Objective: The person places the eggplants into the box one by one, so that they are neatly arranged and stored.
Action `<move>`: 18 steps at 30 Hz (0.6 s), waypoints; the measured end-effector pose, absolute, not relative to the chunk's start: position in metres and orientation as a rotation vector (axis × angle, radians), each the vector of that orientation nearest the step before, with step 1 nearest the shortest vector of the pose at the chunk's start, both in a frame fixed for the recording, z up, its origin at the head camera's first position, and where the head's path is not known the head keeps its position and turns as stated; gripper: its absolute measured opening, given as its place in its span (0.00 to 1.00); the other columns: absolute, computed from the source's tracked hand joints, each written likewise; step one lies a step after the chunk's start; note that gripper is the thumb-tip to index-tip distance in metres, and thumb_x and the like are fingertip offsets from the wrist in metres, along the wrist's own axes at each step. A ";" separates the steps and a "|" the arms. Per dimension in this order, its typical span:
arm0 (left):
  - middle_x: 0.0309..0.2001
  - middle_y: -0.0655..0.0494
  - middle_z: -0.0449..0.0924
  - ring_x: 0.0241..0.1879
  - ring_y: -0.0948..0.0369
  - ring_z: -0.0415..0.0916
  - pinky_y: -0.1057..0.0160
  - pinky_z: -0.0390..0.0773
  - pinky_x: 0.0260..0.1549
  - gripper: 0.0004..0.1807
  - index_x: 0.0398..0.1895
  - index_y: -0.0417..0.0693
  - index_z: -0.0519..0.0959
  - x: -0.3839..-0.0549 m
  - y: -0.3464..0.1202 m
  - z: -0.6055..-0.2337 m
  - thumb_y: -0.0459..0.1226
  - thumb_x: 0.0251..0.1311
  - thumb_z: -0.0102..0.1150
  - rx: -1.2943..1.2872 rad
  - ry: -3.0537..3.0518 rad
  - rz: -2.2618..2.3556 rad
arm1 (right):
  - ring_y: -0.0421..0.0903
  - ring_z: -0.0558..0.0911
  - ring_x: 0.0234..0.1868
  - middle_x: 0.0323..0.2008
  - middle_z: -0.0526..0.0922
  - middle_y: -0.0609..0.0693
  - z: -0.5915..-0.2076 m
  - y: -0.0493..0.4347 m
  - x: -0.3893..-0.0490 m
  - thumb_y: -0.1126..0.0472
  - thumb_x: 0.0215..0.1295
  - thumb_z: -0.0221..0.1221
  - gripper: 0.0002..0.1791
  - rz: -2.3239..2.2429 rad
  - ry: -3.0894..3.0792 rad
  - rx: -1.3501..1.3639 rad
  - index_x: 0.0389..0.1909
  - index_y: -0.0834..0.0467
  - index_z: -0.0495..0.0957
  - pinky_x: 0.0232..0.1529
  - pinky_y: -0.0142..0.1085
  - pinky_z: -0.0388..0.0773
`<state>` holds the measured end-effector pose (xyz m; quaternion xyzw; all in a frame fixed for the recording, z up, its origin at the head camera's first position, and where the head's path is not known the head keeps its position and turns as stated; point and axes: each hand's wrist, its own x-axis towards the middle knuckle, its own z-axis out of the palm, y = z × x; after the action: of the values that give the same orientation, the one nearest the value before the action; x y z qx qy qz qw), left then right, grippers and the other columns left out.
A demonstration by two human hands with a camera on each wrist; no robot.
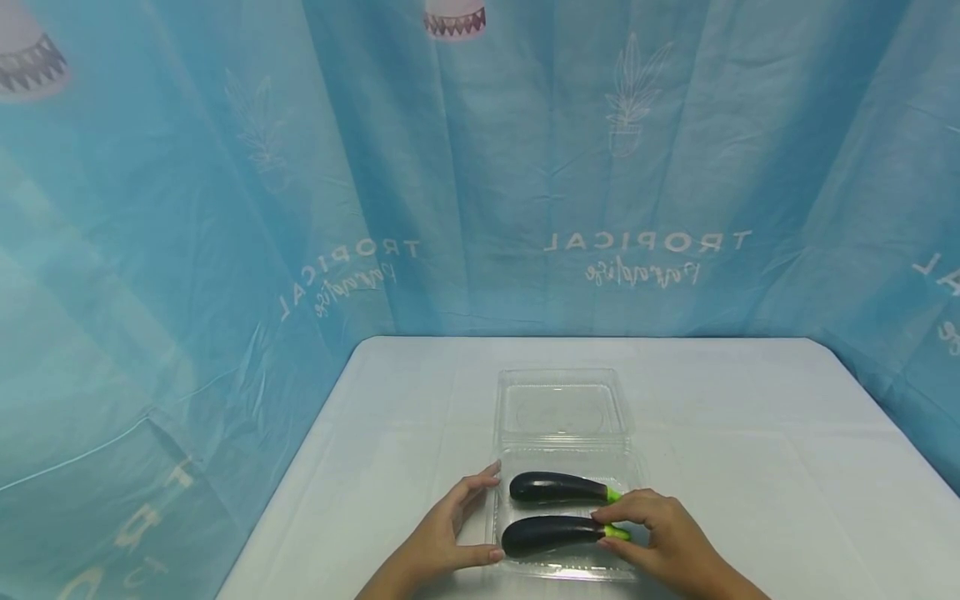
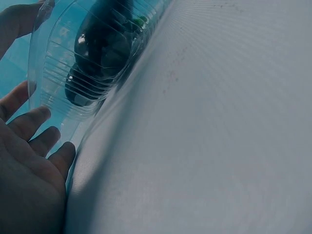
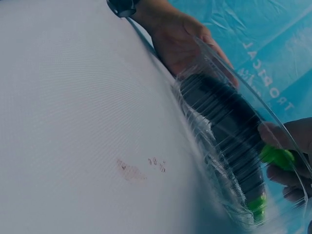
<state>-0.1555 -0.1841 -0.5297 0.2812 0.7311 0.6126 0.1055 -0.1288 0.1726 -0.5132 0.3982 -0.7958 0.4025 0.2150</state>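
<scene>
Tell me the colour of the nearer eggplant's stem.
The stem is bright green, seen best in the head view.

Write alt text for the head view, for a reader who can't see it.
The right hand pinches the nearer eggplant beside its green stem in an open clear plastic container, the left hand at the container's left side. A second eggplant lies behind. The table is white, the curtain blue.

Right hand [image 3: 296,135]: pinches an eggplant [image 3: 225,109] — by its green end [image 3: 277,156]
Left hand [image 3: 176,45]: at the clear container's [image 3: 207,134] far end
Table [image 3: 83,107]: white — reddish marks [image 3: 129,170]
Curtain [image 3: 239,27]: blue, lettered
</scene>
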 end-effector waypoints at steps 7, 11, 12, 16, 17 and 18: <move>0.81 0.56 0.58 0.80 0.52 0.51 0.64 0.52 0.75 0.45 0.72 0.43 0.69 -0.154 -0.182 -0.530 0.38 0.53 0.82 0.813 2.211 1.774 | 0.42 0.87 0.43 0.43 0.90 0.40 -0.512 0.174 -0.128 0.62 0.53 0.81 0.19 1.048 -2.292 1.080 0.47 0.52 0.90 0.45 0.35 0.86; 0.81 0.59 0.58 0.80 0.54 0.51 0.64 0.51 0.76 0.45 0.73 0.44 0.68 -0.154 -0.183 -0.529 0.38 0.52 0.83 0.784 2.207 1.765 | 0.41 0.86 0.43 0.43 0.89 0.37 -0.511 0.175 -0.128 0.60 0.53 0.81 0.18 0.993 -2.342 1.068 0.45 0.50 0.90 0.41 0.41 0.87; 0.81 0.59 0.58 0.80 0.55 0.51 0.64 0.51 0.76 0.46 0.73 0.44 0.68 -0.154 -0.183 -0.529 0.38 0.52 0.83 0.781 2.204 1.765 | 0.41 0.86 0.43 0.43 0.89 0.37 -0.511 0.175 -0.128 0.60 0.53 0.81 0.18 0.984 -2.354 1.069 0.45 0.50 0.90 0.41 0.42 0.87; 0.81 0.58 0.58 0.80 0.56 0.51 0.64 0.51 0.76 0.46 0.73 0.44 0.68 -0.155 -0.184 -0.530 0.37 0.52 0.83 0.786 2.191 1.770 | 0.40 0.86 0.43 0.42 0.88 0.36 -0.510 0.175 -0.129 0.60 0.53 0.81 0.17 0.960 -2.390 1.073 0.44 0.51 0.90 0.41 0.42 0.87; 0.81 0.58 0.58 0.80 0.56 0.51 0.64 0.51 0.76 0.46 0.73 0.44 0.68 -0.155 -0.184 -0.530 0.37 0.52 0.83 0.785 2.188 1.769 | 0.40 0.86 0.43 0.42 0.88 0.36 -0.510 0.175 -0.129 0.60 0.52 0.81 0.17 0.960 -2.393 1.075 0.44 0.51 0.90 0.41 0.42 0.87; 0.81 0.59 0.58 0.80 0.56 0.51 0.64 0.51 0.76 0.46 0.73 0.44 0.68 -0.155 -0.185 -0.530 0.37 0.52 0.83 0.783 2.187 1.768 | 0.40 0.86 0.43 0.42 0.89 0.36 -0.510 0.175 -0.129 0.60 0.52 0.82 0.17 0.965 -2.396 1.077 0.44 0.51 0.90 0.41 0.42 0.87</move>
<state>-0.1548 -0.1846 -0.5300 0.2667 0.7446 0.6018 0.1110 -0.1289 0.1745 -0.5098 0.3794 -0.8435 0.3398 0.1707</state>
